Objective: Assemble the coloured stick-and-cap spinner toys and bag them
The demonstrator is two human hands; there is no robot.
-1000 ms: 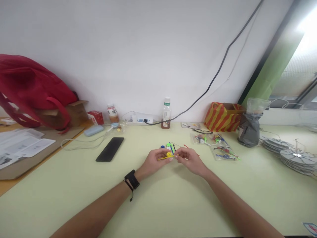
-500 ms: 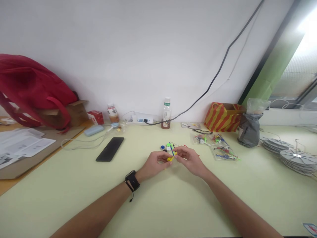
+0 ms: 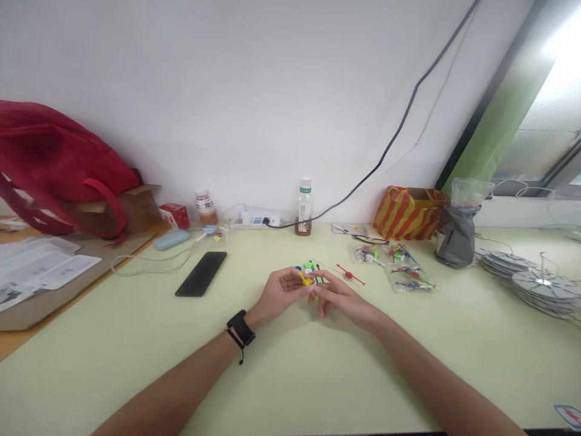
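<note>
A small yellow plastic pointer (image 3: 307, 281) with a round hub is held up between my two hands, tilted over the table. My left hand (image 3: 282, 292) pinches it from the left. My right hand (image 3: 341, 298) closes its fingertips on the lower right end, partly hiding it. Just behind my fingers lie a green round piece (image 3: 309, 265), a dark blue round piece (image 3: 298, 268) and other small parts, partly covered. A red arrow-shaped pointer (image 3: 348, 275) with a round hub rests beyond my right hand.
Clear bags of coloured plastic parts (image 3: 412, 278) lie at the right, before a striped bag (image 3: 408, 212) and a grey bag (image 3: 456, 236). Stacked grey discs (image 3: 544, 290) stand farther right. A bottle (image 3: 304, 209) stands by the wall; a black phone (image 3: 201, 274) lies left.
The yellow pointer has turned and now leans up to the left in my fingers. My right hand has shifted slightly lower, uncovering the red pointer on the table.
</note>
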